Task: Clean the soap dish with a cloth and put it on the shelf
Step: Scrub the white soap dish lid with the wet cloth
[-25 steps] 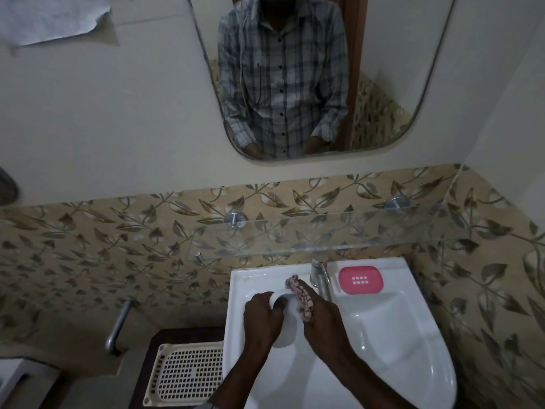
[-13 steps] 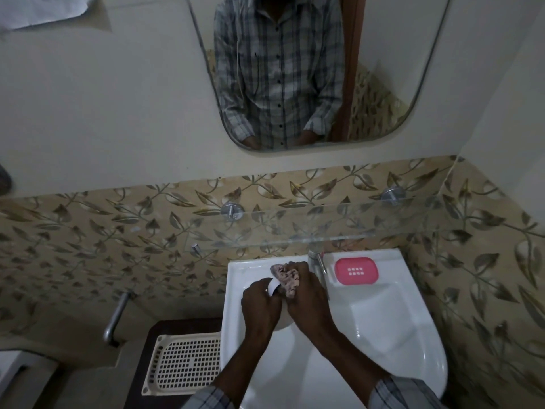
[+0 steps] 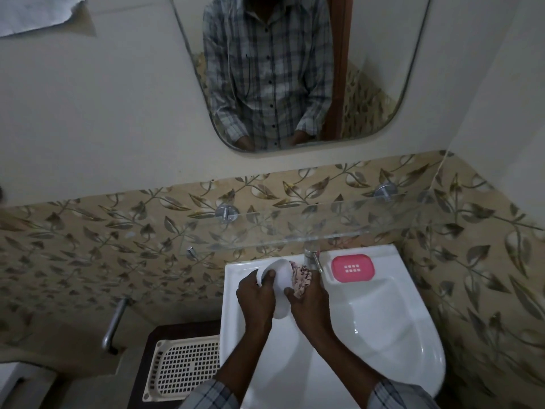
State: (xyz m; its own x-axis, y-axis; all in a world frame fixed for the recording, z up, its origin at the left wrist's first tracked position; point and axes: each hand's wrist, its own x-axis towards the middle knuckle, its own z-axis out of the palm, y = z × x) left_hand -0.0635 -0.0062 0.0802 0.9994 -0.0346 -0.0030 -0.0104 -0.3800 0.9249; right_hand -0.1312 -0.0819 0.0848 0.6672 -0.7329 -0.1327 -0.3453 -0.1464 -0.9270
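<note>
L hand (image 3: 255,299) grips white soap dish (image 3: 280,274) over sink (image 3: 383,323), far left. R hand (image 3: 309,302) pinches cloth (image 3: 300,279), pressed on dish's right side. Pink tray (image 3: 352,267) on sink rim, right of tap (image 3: 312,258). Glass shelf (image 3: 324,228) above.

basin (image 3: 398,335) rim: pink soap tray (image 3: 352,268) | dark stand (image 3: 182,329): cream mesh tray (image 3: 185,367)

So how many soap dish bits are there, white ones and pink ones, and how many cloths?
White soap dish piece: 1
Pink soap dish piece: 1
Cloth: 1
Total: 3
</note>
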